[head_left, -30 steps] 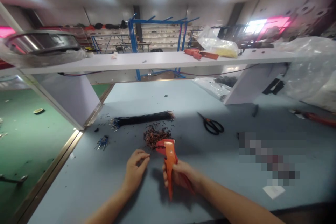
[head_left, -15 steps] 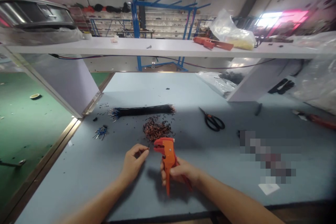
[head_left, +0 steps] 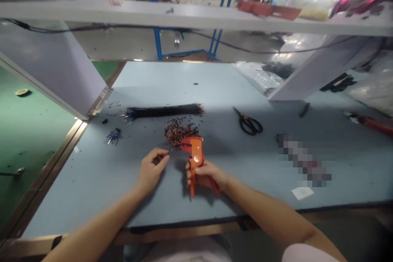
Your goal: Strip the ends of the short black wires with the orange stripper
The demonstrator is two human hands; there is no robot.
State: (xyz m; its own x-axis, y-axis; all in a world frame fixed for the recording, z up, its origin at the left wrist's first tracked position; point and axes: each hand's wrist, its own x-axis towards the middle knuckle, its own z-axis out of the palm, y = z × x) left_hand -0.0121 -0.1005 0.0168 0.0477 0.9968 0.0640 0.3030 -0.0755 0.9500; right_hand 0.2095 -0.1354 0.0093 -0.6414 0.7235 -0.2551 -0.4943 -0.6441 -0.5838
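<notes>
My right hand (head_left: 208, 174) is wrapped round the handles of an orange and red wire stripper (head_left: 196, 151), its jaws pointing left. Thumb and forefinger of my left hand (head_left: 153, 168) are pinched just left of those jaws, apart from them. A tiny dark wire (head_left: 169, 152) shows at the fingertips; most of it is hidden. Behind the jaws lies a heap of copper-tipped black wire scraps (head_left: 179, 131). Beyond it a long bundle of black wires (head_left: 164, 110) lies crosswise, with blue and silvery ends at the left and bare copper ends at the right.
A small cluster of blue-ended pieces (head_left: 113, 136) lies at the left. Black-handled scissors (head_left: 250, 123) rest to the right, near a blurred-out item (head_left: 303, 159) and a white paper (head_left: 302, 193). A white shelf (head_left: 196, 16) spans the back of the blue table (head_left: 245, 196).
The view has tipped downward, so everything sits higher and the table's front edge shows. The gap between my left fingertips and the stripper's jaws looks slightly wider. Both hands keep their grip.
</notes>
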